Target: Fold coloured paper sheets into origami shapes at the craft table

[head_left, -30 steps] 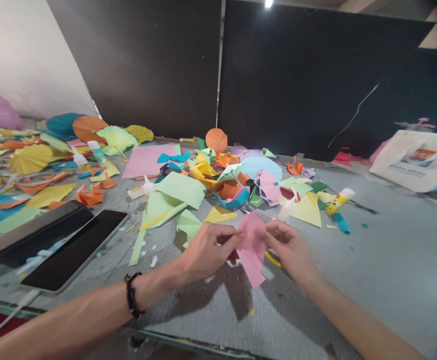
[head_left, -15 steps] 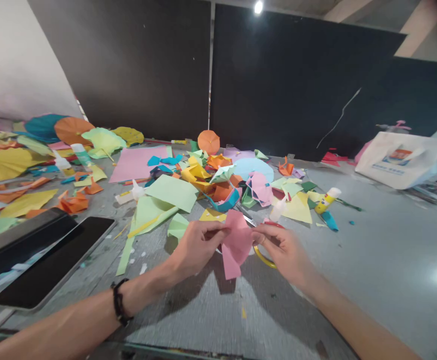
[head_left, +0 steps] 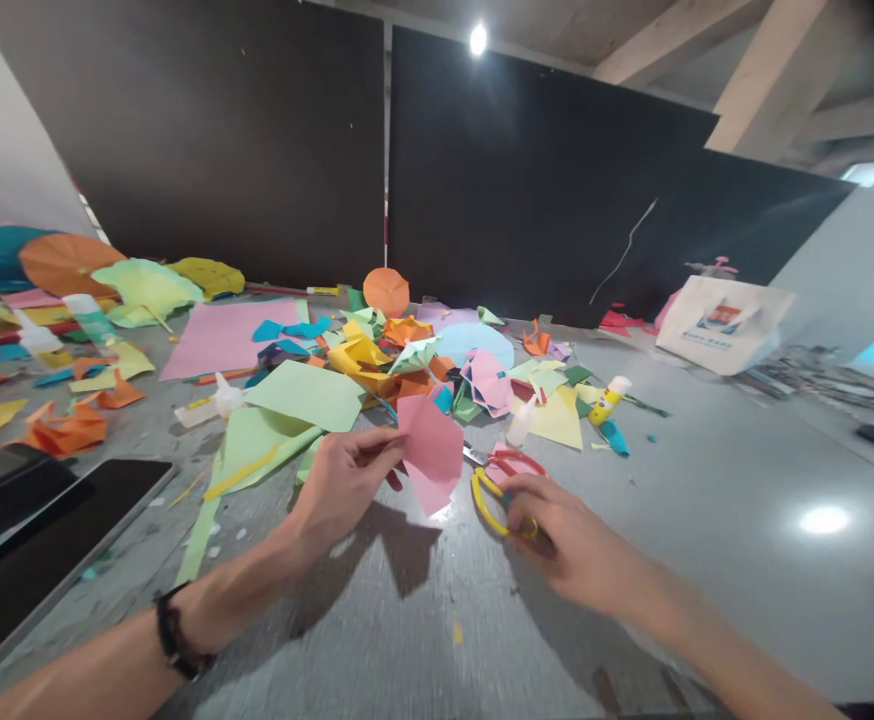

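A pink paper piece (head_left: 431, 452) is pinched at its left edge by my left hand (head_left: 347, 480), above the grey table. My right hand (head_left: 557, 525) has its fingers curled at the scissors' yellow handle (head_left: 488, 505); whether it grips the handle is hard to tell. The scissors' other handle is red (head_left: 519, 460), and their blades point left, partly behind the pink paper. Just behind them stands a small white glue bottle (head_left: 521, 422).
Mixed coloured paper scraps (head_left: 362, 360) lie in a heap behind my hands. A glue stick (head_left: 609, 400) sits right of it. At the left is a dark tablet (head_left: 69, 560). A white bag (head_left: 722, 325) stands at the back right.
My right hand has let go of the pink paper and moved to the scissors' handles. My left hand still holds the paper, now turned differently. The view has swung to the right.
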Demonstrator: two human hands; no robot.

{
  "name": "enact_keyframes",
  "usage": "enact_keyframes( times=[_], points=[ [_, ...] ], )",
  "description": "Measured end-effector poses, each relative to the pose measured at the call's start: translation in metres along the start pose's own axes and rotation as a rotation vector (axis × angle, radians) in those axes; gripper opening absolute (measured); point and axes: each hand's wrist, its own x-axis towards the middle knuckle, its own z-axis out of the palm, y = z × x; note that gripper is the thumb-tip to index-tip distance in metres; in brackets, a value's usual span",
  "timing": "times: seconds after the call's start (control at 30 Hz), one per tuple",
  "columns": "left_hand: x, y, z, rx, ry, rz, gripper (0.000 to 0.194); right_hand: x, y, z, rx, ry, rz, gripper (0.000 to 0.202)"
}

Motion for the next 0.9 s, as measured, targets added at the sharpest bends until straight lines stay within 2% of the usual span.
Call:
enact_keyframes(
  times=[0.1, 0.17, 0.23, 0.33, 0.43, 0.53, 0.63, 0.7, 0.8, 0.9],
  points=[
    [0.001, 0.001, -0.002, 0.03, 0.027, 0.02, 0.026, -0.011, -0.016, 0.004, 0.072, -0.03, 0.016, 0.008],
    [0.001, 0.0, -0.002, 0.047, 0.026, 0.033, 0.028, -0.019, -0.021, 0.007, 0.097, -0.018, -0.01, 0.017],
    [0.001, -0.002, -0.003, 0.065, 0.031, 0.027, 0.03, -0.025, -0.018, 0.01, 0.099, 0.077, 0.011, 0.024],
    [0.001, -0.005, -0.002, 0.08, 0.045, 0.003, 0.031, -0.035, -0.001, 0.01, 0.036, 0.25, 0.218, 0.033],
    [0.001, -0.006, -0.001, 0.078, 0.032, -0.002, 0.031, -0.043, 0.014, 0.008, 0.032, 0.207, 0.377, 0.06],
    [0.001, -0.006, 0.0, 0.063, 0.006, -0.005, 0.032, -0.042, 0.012, 0.008, 0.16, 0.143, 0.428, 0.055],
    [0.001, -0.006, 0.0, 0.041, -0.023, -0.007, 0.032, -0.034, 0.006, 0.012, 0.229, 0.081, 0.403, 0.045],
    [0.002, -0.006, -0.001, 0.05, -0.022, -0.009, 0.033, -0.03, 0.005, 0.017, 0.141, 0.099, 0.377, 0.043],
    [0.003, -0.009, -0.004, 0.088, 0.022, -0.004, 0.034, -0.031, 0.006, 0.016, -0.072, 0.191, 0.239, 0.04],
    [0.004, -0.011, -0.005, 0.094, 0.047, 0.016, 0.033, -0.044, 0.004, -0.006, -0.181, 0.348, 0.009, 0.028]
  ],
)
